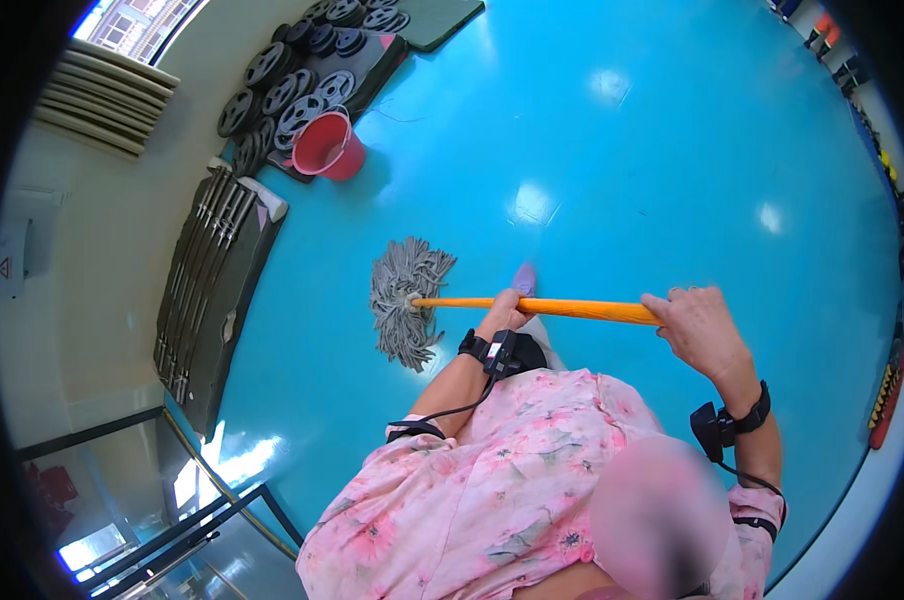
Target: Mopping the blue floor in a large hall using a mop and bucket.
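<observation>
Both of my hands grip the orange wooden handle (579, 306) of a string mop. My left hand (507, 309) is closed around the handle's middle, nearer the mop head. At the handle's upper end, my right hand (699, 330) is wrapped over the wood. Grey cotton strands of the mop head (409, 304) lie spread on the glossy blue floor (609, 172), left of my feet. A purple shoe (524, 280) shows just beyond my left hand. Each wrist bears a strapped black device with a cable.
A red bucket (330, 148) with a wire handle stands beside stacked weight plates (300, 116) on dark mats. Metal barbells (204, 277) lie on another mat (245, 300) along the left wall. A dark-framed glass door (264, 510) is at lower left. Gear lines the right edge.
</observation>
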A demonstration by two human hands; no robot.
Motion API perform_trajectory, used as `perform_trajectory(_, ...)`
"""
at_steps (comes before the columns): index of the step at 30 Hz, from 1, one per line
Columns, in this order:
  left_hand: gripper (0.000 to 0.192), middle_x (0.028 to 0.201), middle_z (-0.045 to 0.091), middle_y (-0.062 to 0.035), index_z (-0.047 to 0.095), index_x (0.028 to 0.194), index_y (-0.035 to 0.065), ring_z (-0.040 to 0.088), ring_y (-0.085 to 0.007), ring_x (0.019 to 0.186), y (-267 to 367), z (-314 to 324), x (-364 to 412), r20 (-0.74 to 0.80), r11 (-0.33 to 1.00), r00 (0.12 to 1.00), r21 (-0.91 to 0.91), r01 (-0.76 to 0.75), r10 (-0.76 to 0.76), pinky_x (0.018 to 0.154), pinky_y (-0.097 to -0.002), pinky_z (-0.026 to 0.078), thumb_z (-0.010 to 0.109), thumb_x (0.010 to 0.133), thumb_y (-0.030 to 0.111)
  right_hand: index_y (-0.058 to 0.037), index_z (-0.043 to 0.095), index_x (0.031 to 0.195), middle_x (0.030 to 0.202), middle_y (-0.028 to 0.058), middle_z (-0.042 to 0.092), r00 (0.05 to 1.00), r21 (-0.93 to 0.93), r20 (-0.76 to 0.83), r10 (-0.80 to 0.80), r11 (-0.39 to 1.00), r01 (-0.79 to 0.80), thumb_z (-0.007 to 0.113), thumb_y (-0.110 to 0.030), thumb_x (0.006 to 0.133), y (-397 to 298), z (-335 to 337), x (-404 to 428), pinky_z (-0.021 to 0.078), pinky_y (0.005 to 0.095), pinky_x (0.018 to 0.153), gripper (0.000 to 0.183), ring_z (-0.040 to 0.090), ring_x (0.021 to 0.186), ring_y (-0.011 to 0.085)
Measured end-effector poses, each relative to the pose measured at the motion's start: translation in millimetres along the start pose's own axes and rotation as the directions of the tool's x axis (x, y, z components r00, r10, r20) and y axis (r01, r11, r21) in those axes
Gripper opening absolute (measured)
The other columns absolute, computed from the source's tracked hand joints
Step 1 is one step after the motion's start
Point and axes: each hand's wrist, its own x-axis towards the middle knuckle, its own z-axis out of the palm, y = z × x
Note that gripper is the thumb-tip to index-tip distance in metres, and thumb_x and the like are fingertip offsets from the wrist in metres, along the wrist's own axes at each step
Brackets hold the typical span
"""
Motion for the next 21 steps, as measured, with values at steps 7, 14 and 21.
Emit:
perform_trajectory(7,0.017,0.101,0.043,-0.0177,0.035,0.098,-0.0052,0.051,-0.0307,0.090,47,99,-16,0.031,0.992,0.999,0.124,-0.025,0.022,0.078,-0.0443,0.047,0.039,0.083,0.002,-0.0125,0.054,0.099,0.066,0.0070,0.053,0.995,0.042,0.022,0.093,0.995,-0.094,0.064,-0.015,0.068,42,-41,72,0.0402,0.0361,0.054,0.033,0.054,0.063,0.0236)
perform_trajectory(14,0.021,0.097,0.041,-0.0156,0.033,0.100,-0.0061,0.050,-0.0284,0.085,61,273,10,0.031,0.919,0.999,0.394,-0.018,0.006,0.074,-0.0436,0.048,0.041,0.083,0.003,-0.0136,0.051,0.110,0.073,0.0081,0.051,0.930,0.083,0.085,0.357,0.928,-0.363,0.065,-0.012,0.066,135,-77,108,0.0373,0.0365,0.059,0.047,0.052,0.068,0.0250)
perform_trajectory(21,0.019,0.091,0.048,-0.0180,0.037,0.095,-0.0078,0.056,-0.0319,0.079,-6,447,41,0.137,0.702,0.988,0.711,-0.045,-0.076,0.067,-0.0483,0.051,0.044,0.084,0.007,-0.0073,0.052,0.110,0.074,0.0125,0.052,0.819,0.213,0.063,0.571,0.794,-0.570,0.066,-0.008,0.065,233,-109,90,0.0377,0.0378,0.058,0.047,0.051,0.067,0.0291)
